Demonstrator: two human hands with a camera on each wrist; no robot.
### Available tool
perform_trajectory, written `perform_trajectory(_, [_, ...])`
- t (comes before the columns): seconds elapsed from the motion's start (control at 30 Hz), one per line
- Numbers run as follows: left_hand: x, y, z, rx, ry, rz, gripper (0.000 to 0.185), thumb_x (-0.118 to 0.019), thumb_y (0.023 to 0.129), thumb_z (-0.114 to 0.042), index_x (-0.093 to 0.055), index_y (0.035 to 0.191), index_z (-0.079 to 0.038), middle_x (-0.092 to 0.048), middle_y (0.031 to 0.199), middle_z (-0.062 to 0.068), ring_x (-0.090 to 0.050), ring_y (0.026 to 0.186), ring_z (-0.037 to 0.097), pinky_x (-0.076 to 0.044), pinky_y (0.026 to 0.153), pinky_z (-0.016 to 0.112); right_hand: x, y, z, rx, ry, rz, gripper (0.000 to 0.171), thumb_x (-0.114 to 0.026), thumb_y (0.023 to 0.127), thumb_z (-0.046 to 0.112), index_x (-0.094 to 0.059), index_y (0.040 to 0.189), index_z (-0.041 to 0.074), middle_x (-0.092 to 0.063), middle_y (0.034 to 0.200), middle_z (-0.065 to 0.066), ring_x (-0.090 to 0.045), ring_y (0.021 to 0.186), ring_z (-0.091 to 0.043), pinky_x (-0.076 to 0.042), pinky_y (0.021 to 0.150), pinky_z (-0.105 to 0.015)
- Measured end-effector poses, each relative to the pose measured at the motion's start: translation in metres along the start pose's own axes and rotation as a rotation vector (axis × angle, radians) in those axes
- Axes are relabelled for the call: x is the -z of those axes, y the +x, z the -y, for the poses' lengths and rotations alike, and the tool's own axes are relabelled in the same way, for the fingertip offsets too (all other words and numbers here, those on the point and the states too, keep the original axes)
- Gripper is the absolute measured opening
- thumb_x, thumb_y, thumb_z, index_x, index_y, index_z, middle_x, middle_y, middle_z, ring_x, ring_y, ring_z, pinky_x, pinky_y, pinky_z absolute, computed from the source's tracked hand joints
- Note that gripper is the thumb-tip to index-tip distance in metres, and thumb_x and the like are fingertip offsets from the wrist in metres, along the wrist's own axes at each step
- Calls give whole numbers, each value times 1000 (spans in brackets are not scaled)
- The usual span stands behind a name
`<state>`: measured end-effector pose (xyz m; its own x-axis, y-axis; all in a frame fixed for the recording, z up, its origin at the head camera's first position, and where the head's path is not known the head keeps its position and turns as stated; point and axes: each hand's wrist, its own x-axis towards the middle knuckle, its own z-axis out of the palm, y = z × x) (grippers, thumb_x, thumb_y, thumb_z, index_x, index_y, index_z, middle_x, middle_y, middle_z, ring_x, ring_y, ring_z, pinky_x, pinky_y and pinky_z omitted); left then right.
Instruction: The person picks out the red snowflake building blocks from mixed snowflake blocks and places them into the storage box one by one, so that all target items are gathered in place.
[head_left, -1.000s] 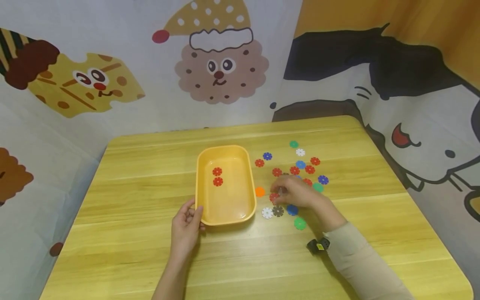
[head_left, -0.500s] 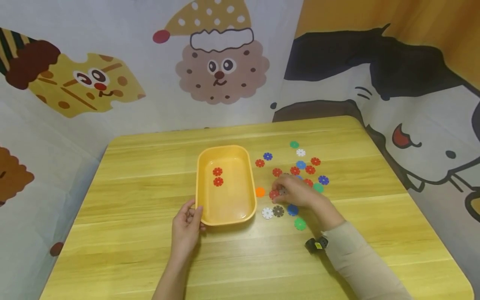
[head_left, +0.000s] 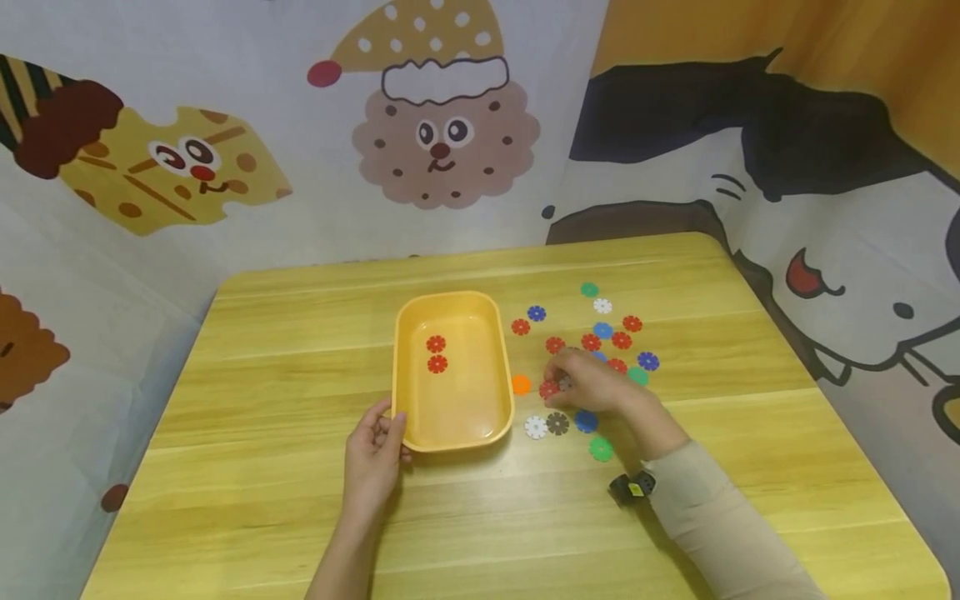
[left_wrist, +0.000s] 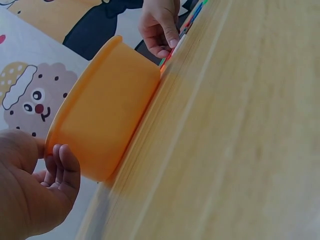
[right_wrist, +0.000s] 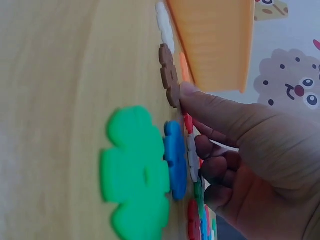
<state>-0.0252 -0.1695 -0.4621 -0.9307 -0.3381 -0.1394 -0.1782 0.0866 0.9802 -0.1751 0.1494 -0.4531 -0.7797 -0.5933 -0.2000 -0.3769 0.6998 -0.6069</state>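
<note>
Loose discs (head_left: 600, 448) ring the right hand (head_left: 592, 383) pinching a red disc (head_left: 548, 389); left hand (head_left: 372, 458) grips the tray (head_left: 452, 442).

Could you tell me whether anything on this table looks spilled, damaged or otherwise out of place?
Nothing stands out. The yellow tray sits flat with two red discs inside; the other snowflake discs lie loosely scattered, flat and intact, beside it.

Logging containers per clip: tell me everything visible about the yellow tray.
The yellow tray is a shallow, rounded-rectangle tub, plastic by its look, sitting upright and flat on the wooden table. Two red flower-shaped discs lie inside, side by side. The left hand holds its near left corner; loose coloured discs lie to its right.
</note>
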Motion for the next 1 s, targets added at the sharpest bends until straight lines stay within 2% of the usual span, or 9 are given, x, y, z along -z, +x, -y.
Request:
perform_trajectory(0.33, [0, -1, 1, -3, 0, 5, 43, -61, 103, -18, -53, 142, 0, -60, 90, 20, -59, 61, 12, -59, 54, 25, 0, 0, 2, 37, 32, -4, 27, -84, 84, 18, -65, 102, 12, -61, 103, 1, -56, 96, -20, -54, 87, -35])
perform_trajectory(0.7, [1, -1, 2, -1, -7, 7, 44, -61, 103, -18, -52, 142, 0, -60, 90, 19, -59, 62, 12, -60, 55, 26, -2, 1, -1, 38, 2, 12, 30, -78, 91, 22, -65, 115, 9, -60, 107, -1, -57, 101, -20, -55, 91, -38])
perform_trajectory(1.0, [0, 0, 2, -5, -13, 14, 44, -61, 104, -18, -51, 143, 1, -60, 90, 18, -58, 62, 12, -60, 55, 26, 0, 3, -1, 24, 37, 20, 23, -80, 89, 20, -64, 104, 12, -56, 105, -2, -57, 96, -18, -55, 86, -33])
